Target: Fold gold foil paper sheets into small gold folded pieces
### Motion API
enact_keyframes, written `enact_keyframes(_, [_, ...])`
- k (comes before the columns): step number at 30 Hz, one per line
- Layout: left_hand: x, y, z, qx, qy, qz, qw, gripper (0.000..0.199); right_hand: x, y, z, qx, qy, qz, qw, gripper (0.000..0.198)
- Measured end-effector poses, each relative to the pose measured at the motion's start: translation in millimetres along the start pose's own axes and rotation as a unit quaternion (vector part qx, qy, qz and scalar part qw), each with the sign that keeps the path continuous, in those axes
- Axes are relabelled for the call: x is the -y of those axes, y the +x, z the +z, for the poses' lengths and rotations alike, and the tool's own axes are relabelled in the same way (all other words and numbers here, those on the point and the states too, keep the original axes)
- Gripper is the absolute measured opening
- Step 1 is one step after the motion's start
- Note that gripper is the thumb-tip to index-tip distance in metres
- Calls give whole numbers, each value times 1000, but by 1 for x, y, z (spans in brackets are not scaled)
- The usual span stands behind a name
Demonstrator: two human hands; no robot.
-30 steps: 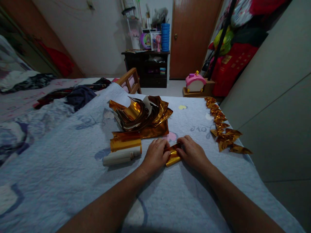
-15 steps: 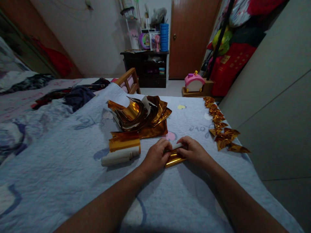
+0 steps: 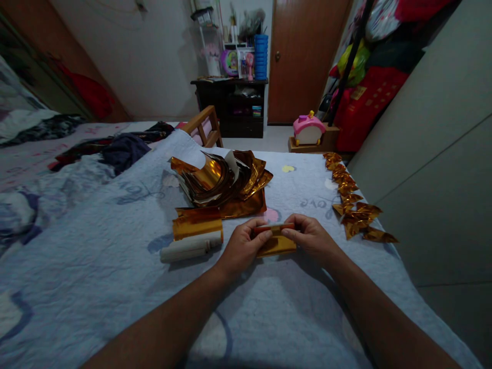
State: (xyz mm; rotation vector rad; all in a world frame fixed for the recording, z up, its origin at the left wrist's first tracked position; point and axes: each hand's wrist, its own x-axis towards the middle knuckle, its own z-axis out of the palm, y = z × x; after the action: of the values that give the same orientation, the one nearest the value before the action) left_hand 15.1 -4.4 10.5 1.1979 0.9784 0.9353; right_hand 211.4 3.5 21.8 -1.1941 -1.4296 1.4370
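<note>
Between my two hands is a sheet of gold foil paper (image 3: pixel 277 247), its far edge folded or rolled over. My left hand (image 3: pixel 246 243) pinches the left end of that fold, thumb on top. At the right end, my right hand (image 3: pixel 305 234) grips the same fold with thumb and fingers. Just left of my left hand lies a curled sheet, gold inside with a pale rolled back (image 3: pixel 190 247). Behind it sits a thick, curved stack of gold foil sheets (image 3: pixel 219 179). Several folded gold foil pieces (image 3: pixel 359 218) lie along the bed's right edge.
A pale blue patterned quilt (image 3: pixel 134 287) covers the bed. Dark clothes (image 3: pixel 125 154) lie at the left. Beyond the bed stand a wooden chair (image 3: pixel 203 125), a dark cabinet (image 3: pixel 230 110) and a pink toy (image 3: pixel 308 129). A pale panel (image 3: pixel 442 205) rises at the right.
The far edge of the foil sheet has been turned, showing orange-gold where it was pale. My left thumb has moved up onto the fold; both hands have shifted slightly.
</note>
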Motion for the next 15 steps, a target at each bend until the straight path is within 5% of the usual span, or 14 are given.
enact_keyframes(15, [-9,-5,3,-36,77,41,995,19,-1,-1,3,9,17,8,1000,31])
